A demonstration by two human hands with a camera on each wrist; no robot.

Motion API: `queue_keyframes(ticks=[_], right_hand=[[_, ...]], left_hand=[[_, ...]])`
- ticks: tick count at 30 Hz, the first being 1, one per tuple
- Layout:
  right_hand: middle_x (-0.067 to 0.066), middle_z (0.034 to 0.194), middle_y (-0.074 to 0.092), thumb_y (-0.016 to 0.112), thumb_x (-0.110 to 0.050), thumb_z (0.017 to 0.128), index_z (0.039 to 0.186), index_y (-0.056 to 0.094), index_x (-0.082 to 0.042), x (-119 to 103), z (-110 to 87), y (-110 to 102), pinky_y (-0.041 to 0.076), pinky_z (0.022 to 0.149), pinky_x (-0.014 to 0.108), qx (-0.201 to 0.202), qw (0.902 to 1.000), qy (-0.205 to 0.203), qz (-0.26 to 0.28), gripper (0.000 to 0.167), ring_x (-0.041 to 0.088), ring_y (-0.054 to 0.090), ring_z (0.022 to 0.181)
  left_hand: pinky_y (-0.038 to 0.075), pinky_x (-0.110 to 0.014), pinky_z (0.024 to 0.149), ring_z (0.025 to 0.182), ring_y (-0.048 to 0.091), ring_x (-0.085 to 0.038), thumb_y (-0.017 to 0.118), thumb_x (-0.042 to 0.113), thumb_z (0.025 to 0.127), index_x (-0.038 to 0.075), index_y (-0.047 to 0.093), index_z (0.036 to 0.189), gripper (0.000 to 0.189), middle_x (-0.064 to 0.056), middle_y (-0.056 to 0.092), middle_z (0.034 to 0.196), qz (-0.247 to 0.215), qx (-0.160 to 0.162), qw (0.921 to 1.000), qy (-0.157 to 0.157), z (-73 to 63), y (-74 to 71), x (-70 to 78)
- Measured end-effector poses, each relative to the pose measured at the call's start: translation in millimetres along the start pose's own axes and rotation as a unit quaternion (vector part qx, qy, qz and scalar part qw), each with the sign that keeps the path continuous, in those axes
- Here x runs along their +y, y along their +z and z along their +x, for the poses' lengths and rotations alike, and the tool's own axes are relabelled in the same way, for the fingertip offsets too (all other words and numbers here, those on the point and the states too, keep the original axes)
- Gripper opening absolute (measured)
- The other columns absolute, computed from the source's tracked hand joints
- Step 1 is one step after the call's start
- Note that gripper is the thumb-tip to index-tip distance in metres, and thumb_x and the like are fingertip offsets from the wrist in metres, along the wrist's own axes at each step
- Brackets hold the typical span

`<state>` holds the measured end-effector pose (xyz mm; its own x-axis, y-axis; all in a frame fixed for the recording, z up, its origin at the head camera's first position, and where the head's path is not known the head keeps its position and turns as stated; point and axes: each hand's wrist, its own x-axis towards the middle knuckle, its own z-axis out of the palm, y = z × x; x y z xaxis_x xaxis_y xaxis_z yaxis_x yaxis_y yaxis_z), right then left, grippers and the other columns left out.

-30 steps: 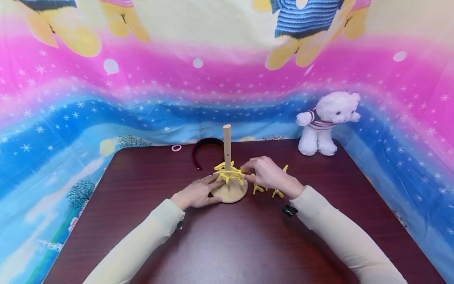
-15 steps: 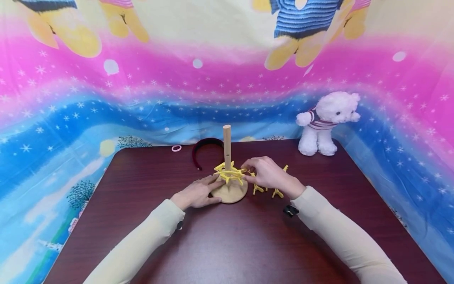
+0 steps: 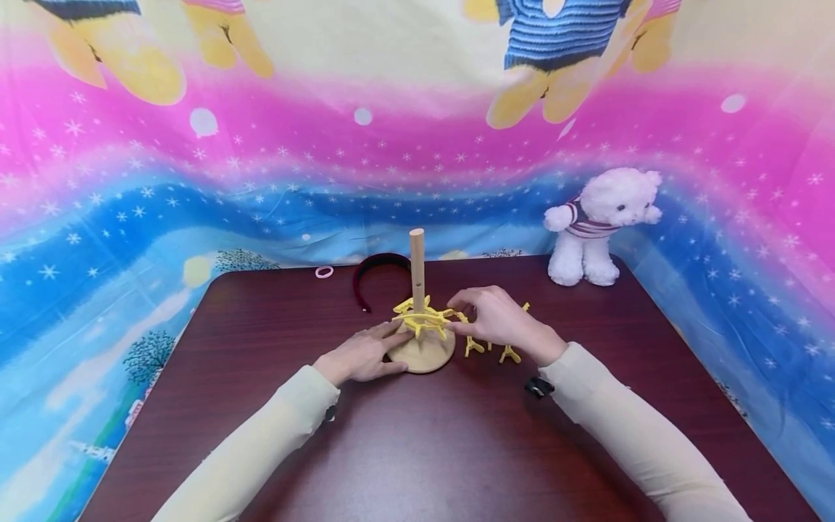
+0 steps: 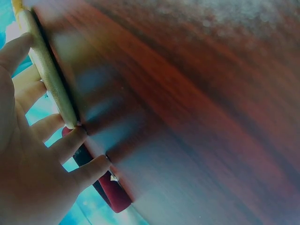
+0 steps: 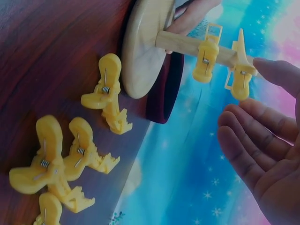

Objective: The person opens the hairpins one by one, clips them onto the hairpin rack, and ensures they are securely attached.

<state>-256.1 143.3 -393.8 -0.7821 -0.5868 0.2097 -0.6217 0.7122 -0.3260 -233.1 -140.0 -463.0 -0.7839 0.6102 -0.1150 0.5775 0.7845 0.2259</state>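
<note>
A wooden stand with a round base point(image 3: 424, 357) and an upright dowel point(image 3: 417, 272) has yellow spring clips point(image 3: 424, 317) low on the dowel. My left hand point(image 3: 363, 354) rests on the left part of the base; in the left wrist view its spread fingers and thumb point(image 4: 18, 49) lie along the rim. My right hand point(image 3: 501, 319) is just right of the clips. From the right wrist, a clip point(image 5: 241, 84) on the dowel sits between my parted thumb and fingers, fingertips right at its handle. A second clip point(image 5: 205, 63) is nearer the base.
Several loose yellow clips point(image 3: 511, 355) lie on the dark table, partly hidden under my right hand. Behind the stand lies a dark red headband point(image 3: 362, 279), with a pale pink ring point(image 3: 324, 272) to its left. A white teddy bear point(image 3: 587, 225) stands at the back right.
My right hand has shifted slightly to the right, and its thumb and index finger have spread a little at the clip. My left hand and the stand have stayed in place.
</note>
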Motion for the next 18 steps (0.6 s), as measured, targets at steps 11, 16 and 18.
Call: queue_keyframes(ticks=[11, 16, 18], right_hand=[[0.001, 0.097, 0.077, 0.078, -0.033, 0.086, 0.109, 0.075, -0.013, 22, -17.6, -8, 0.057, 0.075, 0.036, 0.014, 0.9995, 0.029, -0.003, 0.031, 0.017, 0.072, 0.085], [0.001, 0.095, 0.077, 0.078, -0.035, 0.086, 0.11, 0.075, -0.015, 35, -27.5, -12, 0.056, 0.075, 0.039, 0.014, 0.998, 0.058, -0.018, 0.031, 0.017, 0.072, 0.084], [0.001, 0.096, 0.078, 0.078, -0.035, 0.085, 0.11, 0.075, -0.014, 40, -31.4, -13, 0.055, 0.073, 0.039, 0.016, 0.9972, 0.07, -0.023, 0.032, 0.018, 0.072, 0.084]], left_hand=[[0.037, -0.057, 0.113, 0.149, 0.034, -0.035, 0.055, 0.054, 0.098, 0.025, 0.037, 0.156, 0.068, -0.014, 0.028, 0.164, 0.003, 0.006, 0.9999, 0.008, -0.4, 1.2, -1.2], [0.036, -0.057, 0.114, 0.149, 0.033, -0.035, 0.056, 0.054, 0.098, 0.024, 0.037, 0.156, 0.068, -0.014, 0.027, 0.165, -0.003, 0.002, 1.0, 0.004, -0.5, 0.6, -0.4], [0.036, -0.057, 0.114, 0.149, 0.033, -0.035, 0.055, 0.054, 0.098, 0.025, 0.036, 0.156, 0.068, -0.013, 0.026, 0.165, -0.002, 0.0, 1.0, 0.002, -0.3, 0.6, -0.2]])
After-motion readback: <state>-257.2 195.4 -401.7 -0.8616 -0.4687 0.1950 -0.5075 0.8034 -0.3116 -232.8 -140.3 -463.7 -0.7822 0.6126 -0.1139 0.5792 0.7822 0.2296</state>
